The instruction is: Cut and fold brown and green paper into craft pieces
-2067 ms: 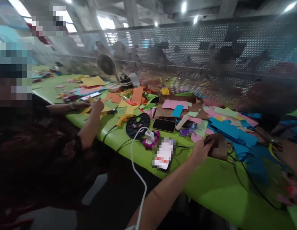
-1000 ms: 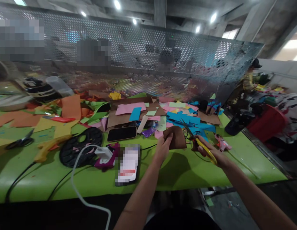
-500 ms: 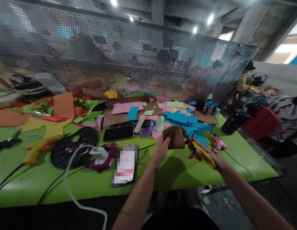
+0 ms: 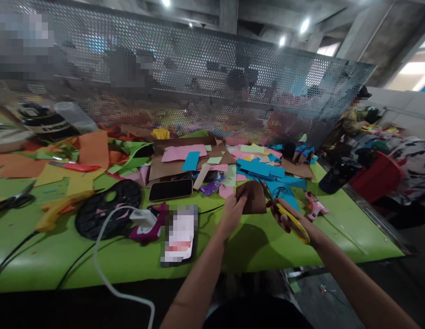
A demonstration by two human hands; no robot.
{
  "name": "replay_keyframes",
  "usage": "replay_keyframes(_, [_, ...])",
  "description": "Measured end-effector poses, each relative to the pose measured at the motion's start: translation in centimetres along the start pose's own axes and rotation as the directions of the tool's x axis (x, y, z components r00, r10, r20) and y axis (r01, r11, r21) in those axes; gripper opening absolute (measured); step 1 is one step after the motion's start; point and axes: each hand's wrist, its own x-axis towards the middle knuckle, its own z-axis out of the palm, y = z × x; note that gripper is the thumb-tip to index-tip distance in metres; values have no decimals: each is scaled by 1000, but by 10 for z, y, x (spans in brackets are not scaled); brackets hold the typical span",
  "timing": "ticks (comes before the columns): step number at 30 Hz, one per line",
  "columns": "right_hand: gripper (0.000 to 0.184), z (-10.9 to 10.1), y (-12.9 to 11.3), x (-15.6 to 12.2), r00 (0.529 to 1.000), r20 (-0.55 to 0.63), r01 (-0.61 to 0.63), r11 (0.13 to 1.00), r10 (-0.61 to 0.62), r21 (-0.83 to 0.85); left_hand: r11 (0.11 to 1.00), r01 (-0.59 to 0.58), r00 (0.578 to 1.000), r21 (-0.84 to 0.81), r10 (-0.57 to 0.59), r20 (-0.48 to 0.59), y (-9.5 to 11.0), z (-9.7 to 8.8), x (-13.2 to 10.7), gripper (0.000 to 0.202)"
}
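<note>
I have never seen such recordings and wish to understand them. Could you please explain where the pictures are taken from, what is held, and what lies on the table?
There is no machine here. You see a person's two bare hands, through one camera worn on the head, looking forward and down. The left hand grips a piece of brown paper. The right hand holds metal scissors with yellow handles, their blades near the paper's edge; whether they cut it, I cannot tell. On the bright green table lie blue paper strips, an upright-looking orange sheet, a dark-screened phone and a yellow gun-shaped tool. Behind is a grey perforated panel.
</note>
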Motion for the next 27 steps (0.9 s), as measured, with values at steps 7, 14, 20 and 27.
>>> replay_keyframes(7, [58,1,-1,0,999,3,-42,999,42,12,999,50,999,4,-50,-4,-5,0,1,37])
replay_keyframes(14, [51,2,-2,2,1000,9,-24,1000,23,16,997,74,997,-13,-73,9,-1,0,1,39])
replay_keyframes(20, [46,2,-1,4,998,-16,-60,998,60,12,998,57,998,-7,-57,4,0,-1,1,37])
replay_keyframes(27, [46,-1,-6,5,996,0,-90,996,90,-23,997,68,998,-38,-68,16,-4,-1,2,39])
